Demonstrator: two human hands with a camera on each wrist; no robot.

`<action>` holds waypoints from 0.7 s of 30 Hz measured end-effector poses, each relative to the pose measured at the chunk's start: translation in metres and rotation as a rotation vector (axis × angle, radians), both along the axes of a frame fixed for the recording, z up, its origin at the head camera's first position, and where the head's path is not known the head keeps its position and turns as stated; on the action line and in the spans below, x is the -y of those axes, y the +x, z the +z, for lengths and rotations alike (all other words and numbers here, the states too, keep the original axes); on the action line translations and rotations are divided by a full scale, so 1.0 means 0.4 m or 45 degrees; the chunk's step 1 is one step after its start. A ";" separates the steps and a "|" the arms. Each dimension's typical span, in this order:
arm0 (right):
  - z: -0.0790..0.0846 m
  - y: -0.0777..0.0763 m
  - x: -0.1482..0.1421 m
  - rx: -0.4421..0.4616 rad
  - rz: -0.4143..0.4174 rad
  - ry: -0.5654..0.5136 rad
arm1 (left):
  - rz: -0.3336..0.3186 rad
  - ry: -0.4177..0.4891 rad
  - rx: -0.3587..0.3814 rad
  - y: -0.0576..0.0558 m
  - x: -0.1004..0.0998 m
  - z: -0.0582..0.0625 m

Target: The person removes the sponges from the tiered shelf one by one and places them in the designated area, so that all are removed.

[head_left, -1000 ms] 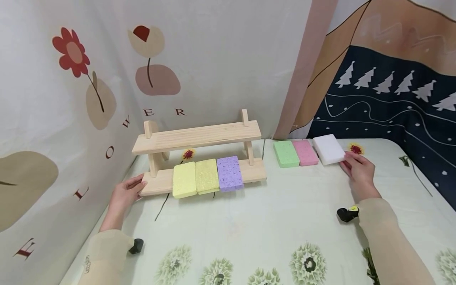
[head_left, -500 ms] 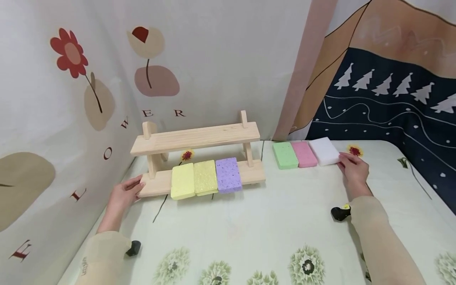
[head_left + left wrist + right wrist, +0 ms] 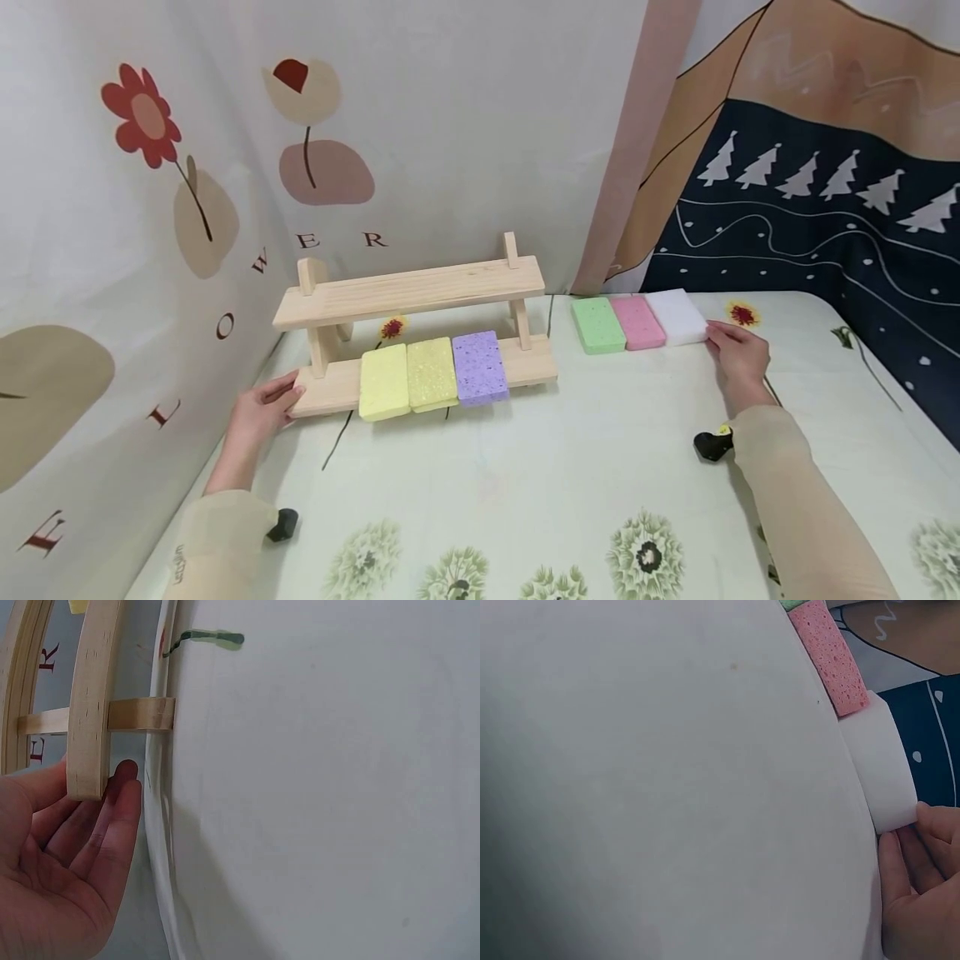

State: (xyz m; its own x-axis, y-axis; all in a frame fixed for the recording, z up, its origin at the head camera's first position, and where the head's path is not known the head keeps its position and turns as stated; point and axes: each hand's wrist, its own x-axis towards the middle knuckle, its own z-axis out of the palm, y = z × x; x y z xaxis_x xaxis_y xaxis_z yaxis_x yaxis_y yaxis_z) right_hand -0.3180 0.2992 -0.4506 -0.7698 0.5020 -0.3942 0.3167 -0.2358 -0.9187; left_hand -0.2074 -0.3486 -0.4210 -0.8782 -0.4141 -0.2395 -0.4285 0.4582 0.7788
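Note:
My left hand point(image 3: 258, 410) holds the left end of the lower board of a two-tier wooden shelf point(image 3: 326, 387), thumb on one face and fingers on the other in the left wrist view. On that lower board lie a pale yellow sponge point(image 3: 384, 381), a deeper yellow sponge point(image 3: 432, 372) and a purple sponge point(image 3: 480, 367), side by side. To the right, my right hand point(image 3: 738, 354) pinches the right end of a white sponge point(image 3: 677, 317) between thumb and fingers. The white block sits flat, its left side against a pink sponge point(image 3: 829, 660), with a green sponge point(image 3: 598, 325) beyond.
The shelf's upper board point(image 3: 412, 292) is bare. A flower-printed cloth point(image 3: 525, 467) covers the table. Behind stand a pale printed curtain point(image 3: 465, 125) and a dark blue one with white trees point(image 3: 795, 225).
My right hand has slid the white sponge left and straightened it, closing the gap to the pink one. The left hand stays on the shelf.

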 end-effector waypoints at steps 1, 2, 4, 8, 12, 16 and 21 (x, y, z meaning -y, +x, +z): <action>-0.001 -0.001 -0.001 0.004 0.002 0.012 | 0.004 0.001 0.004 0.001 -0.001 0.000; -0.002 -0.002 -0.002 0.008 0.004 0.019 | 0.007 0.002 0.007 0.001 -0.001 0.000; -0.003 -0.004 -0.004 0.015 0.008 0.039 | 0.014 0.003 0.013 0.001 -0.003 0.000; -0.003 -0.009 -0.006 0.040 0.021 0.072 | 0.019 0.008 0.019 0.001 -0.003 0.001; -0.003 -0.011 -0.004 0.061 0.022 0.085 | 0.010 -0.003 0.019 -0.001 -0.001 0.003; -0.002 -0.011 -0.002 0.066 0.010 0.068 | 0.000 -0.012 0.025 -0.001 0.003 0.004; 0.000 -0.011 -0.005 0.056 0.003 0.024 | -0.004 -0.002 0.018 -0.003 0.001 0.002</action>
